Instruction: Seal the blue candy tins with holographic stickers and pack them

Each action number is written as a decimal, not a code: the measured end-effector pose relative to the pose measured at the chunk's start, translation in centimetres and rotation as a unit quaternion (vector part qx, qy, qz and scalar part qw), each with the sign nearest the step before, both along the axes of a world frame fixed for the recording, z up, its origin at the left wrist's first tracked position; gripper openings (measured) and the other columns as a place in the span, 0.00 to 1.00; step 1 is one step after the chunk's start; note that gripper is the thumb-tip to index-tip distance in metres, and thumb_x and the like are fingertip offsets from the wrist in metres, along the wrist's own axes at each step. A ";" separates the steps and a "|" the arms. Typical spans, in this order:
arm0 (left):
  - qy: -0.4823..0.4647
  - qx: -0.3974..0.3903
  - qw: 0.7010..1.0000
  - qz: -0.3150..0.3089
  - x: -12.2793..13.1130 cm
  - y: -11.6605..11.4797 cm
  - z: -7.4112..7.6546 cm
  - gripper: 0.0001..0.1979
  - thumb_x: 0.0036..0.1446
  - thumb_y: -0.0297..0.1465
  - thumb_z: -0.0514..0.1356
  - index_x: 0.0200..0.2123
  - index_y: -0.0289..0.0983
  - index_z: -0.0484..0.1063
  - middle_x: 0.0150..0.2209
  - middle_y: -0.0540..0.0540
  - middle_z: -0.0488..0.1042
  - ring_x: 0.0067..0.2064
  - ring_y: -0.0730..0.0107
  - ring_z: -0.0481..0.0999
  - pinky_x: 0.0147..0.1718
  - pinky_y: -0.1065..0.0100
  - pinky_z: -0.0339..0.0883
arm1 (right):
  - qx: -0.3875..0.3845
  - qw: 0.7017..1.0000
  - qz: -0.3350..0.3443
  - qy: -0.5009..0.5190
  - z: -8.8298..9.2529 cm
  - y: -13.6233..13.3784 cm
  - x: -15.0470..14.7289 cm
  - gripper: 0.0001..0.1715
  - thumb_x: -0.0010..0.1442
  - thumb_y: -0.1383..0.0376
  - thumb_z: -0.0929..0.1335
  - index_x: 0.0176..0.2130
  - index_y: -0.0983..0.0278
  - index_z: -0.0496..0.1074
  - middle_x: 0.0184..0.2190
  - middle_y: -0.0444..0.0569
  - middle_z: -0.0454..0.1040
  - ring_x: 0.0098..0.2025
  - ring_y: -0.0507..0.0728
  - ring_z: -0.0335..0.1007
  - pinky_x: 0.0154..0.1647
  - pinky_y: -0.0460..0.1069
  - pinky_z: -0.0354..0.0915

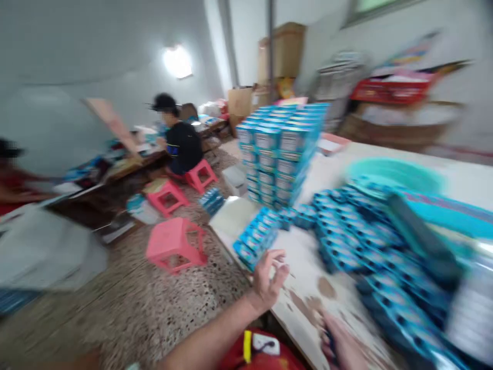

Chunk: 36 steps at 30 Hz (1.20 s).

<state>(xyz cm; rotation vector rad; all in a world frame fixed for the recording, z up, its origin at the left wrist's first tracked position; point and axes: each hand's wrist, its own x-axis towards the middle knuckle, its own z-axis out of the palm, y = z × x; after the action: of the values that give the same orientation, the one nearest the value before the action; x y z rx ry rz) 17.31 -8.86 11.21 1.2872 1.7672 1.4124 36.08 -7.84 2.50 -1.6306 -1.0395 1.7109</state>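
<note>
My left hand (268, 281) is above the near edge of the table, fingers curved and apart; I see nothing held in it. Just beyond it lies a row of small blue boxes (256, 237). My right hand (344, 341), blurred, is low at the table's near edge, closed round a dark thing whose kind I cannot make out. To its right many blue boxes with dark round spots (346, 234) lie in joined rows. A tall stack of blue and white boxes (275, 154) stands at the table's far left corner.
A turquoise basin (396, 174) and a dark long object (421, 239) are among the boxes. Pink stools (175, 241) stand on the floor to the left. A person in black (185, 146) sits at another bench; another person (19, 185) is at far left. Cartons (288, 49) stand behind.
</note>
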 end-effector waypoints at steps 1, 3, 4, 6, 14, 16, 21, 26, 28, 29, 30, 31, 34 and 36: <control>-0.005 -0.010 0.999 -0.044 1.6 0.0 -1.0 0.15 0.58 0.40 0.54 0.46 0.42 0.71 0.45 0.43 0.73 0.46 0.59 0.71 0.47 0.57 0.66 | -0.049 0.997 -0.018 0.061 0.3 -0.6 0.8 0.29 0.42 0.42 0.69 0.32 0.62 0.67 0.18 0.38 0.58 0.15 0.45 0.50 0.13 0.42 0.47; -0.025 -0.050 0.993 -0.100 4.3 0.4 -3.7 0.12 0.57 0.39 0.55 0.40 0.43 0.74 0.42 0.44 0.74 0.46 0.55 0.72 0.46 0.53 0.65 | -0.104 0.982 -0.043 0.150 0.6 -1.1 2.4 0.30 0.42 0.43 0.70 0.33 0.64 0.67 0.17 0.35 0.55 0.14 0.43 0.43 0.14 0.40 0.40; -0.039 -0.081 0.990 -0.105 5.3 0.9 -5.3 0.11 0.57 0.39 0.55 0.39 0.43 0.74 0.41 0.45 0.75 0.45 0.53 0.72 0.46 0.50 0.64 | -0.116 0.977 -0.045 0.173 0.5 -1.2 3.3 0.30 0.43 0.43 0.70 0.32 0.65 0.66 0.16 0.34 0.55 0.14 0.42 0.42 0.14 0.40 0.38; -0.046 -0.138 0.981 -0.125 7.3 2.2 -8.5 0.12 0.56 0.41 0.55 0.38 0.43 0.74 0.38 0.45 0.75 0.42 0.51 0.73 0.44 0.47 0.64 | -0.114 0.976 -0.049 0.181 0.3 -1.4 5.6 0.29 0.46 0.43 0.69 0.32 0.65 0.66 0.16 0.34 0.57 0.13 0.42 0.41 0.14 0.40 0.38; 0.060 -0.246 0.884 -0.393 17.7 5.4 -14.1 0.27 0.50 0.43 0.60 0.52 0.41 0.64 0.51 0.39 0.69 0.52 0.49 0.69 0.48 0.53 0.64 | -0.097 0.987 -0.128 0.024 -3.5 -8.8 18.9 0.27 0.49 0.42 0.65 0.24 0.63 0.62 0.14 0.37 0.60 0.13 0.46 0.49 0.15 0.43 0.46; 0.068 -0.236 0.861 -0.445 21.1 5.1 -14.2 0.31 0.48 0.42 0.62 0.55 0.40 0.62 0.54 0.39 0.67 0.55 0.49 0.66 0.52 0.54 0.61 | -0.082 0.978 -0.185 -0.058 -5.1 -11.2 22.3 0.26 0.49 0.43 0.65 0.24 0.62 0.62 0.14 0.38 0.61 0.15 0.48 0.52 0.17 0.44 0.50; 0.127 -0.177 0.842 -0.493 26.8 3.7 -15.0 0.34 0.49 0.30 0.60 0.60 0.39 0.54 0.57 0.38 0.62 0.59 0.54 0.62 0.55 0.53 0.58 | -0.019 0.940 -0.229 -0.251 -8.6 -12.7 27.8 0.28 0.51 0.50 0.64 0.44 0.67 0.70 0.22 0.44 0.70 0.24 0.55 0.66 0.30 0.49 0.61; 0.190 -0.121 0.844 -0.487 28.8 3.6 -15.8 0.29 0.50 0.21 0.50 0.57 0.38 0.57 0.55 0.39 0.63 0.58 0.59 0.61 0.55 0.57 0.58 | 0.007 0.943 -0.121 -0.310 -10.8 -9.1 29.2 0.24 0.54 0.60 0.63 0.49 0.66 0.68 0.32 0.51 0.76 0.35 0.59 0.71 0.36 0.48 0.62; 0.196 -0.126 0.847 -0.479 29.6 3.7 -15.7 0.29 0.48 0.20 0.51 0.56 0.37 0.59 0.54 0.40 0.62 0.58 0.59 0.61 0.56 0.58 0.57 | 0.001 0.944 -0.105 -0.313 -11.4 -8.0 29.6 0.20 0.53 0.63 0.64 0.45 0.66 0.70 0.35 0.55 0.76 0.38 0.61 0.72 0.37 0.49 0.62; 0.199 -0.135 0.848 -0.473 30.0 3.8 -15.6 0.29 0.48 0.21 0.52 0.56 0.37 0.59 0.54 0.39 0.61 0.57 0.59 0.62 0.55 0.58 0.58 | 0.000 0.946 -0.101 -0.310 -11.6 -7.7 29.9 0.18 0.52 0.63 0.65 0.43 0.67 0.71 0.36 0.56 0.76 0.39 0.62 0.72 0.37 0.49 0.62; 0.204 -0.146 0.848 -0.467 30.5 3.8 -15.4 0.29 0.48 0.23 0.53 0.56 0.37 0.59 0.54 0.39 0.60 0.57 0.58 0.62 0.55 0.58 0.59 | 0.001 0.948 -0.096 -0.305 -11.8 -7.6 30.2 0.17 0.51 0.64 0.66 0.42 0.67 0.72 0.37 0.57 0.77 0.40 0.63 0.72 0.37 0.49 0.62; 0.212 -0.157 0.847 -0.461 31.0 3.8 -15.2 0.28 0.49 0.27 0.55 0.56 0.38 0.59 0.54 0.40 0.60 0.56 0.58 0.63 0.53 0.58 0.60 | 0.003 0.950 -0.089 -0.299 -11.9 -7.5 30.5 0.17 0.51 0.64 0.66 0.41 0.67 0.72 0.37 0.57 0.77 0.41 0.63 0.72 0.38 0.49 0.63; 0.251 -0.178 0.846 -0.436 32.2 3.7 -14.6 0.25 0.52 0.40 0.57 0.53 0.41 0.62 0.50 0.42 0.62 0.50 0.57 0.68 0.47 0.59 0.64 | 0.015 0.957 -0.067 -0.281 -12.1 -7.5 31.0 0.17 0.51 0.65 0.66 0.43 0.64 0.73 0.41 0.56 0.77 0.44 0.63 0.72 0.40 0.50 0.64; 0.278 -0.175 0.847 -0.417 32.5 3.6 -14.3 0.23 0.52 0.46 0.57 0.48 0.41 0.64 0.46 0.44 0.64 0.47 0.59 0.70 0.45 0.59 0.65 | 0.027 0.961 -0.058 -0.269 -12.1 -7.7 30.8 0.20 0.51 0.65 0.66 0.45 0.64 0.72 0.43 0.55 0.76 0.45 0.63 0.71 0.42 0.50 0.64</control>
<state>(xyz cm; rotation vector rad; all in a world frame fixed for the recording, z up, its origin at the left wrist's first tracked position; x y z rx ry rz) 49.77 -5.24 -3.13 2.0143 1.3538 0.2212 66.84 -15.55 -9.58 -2.1346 -1.1886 1.1711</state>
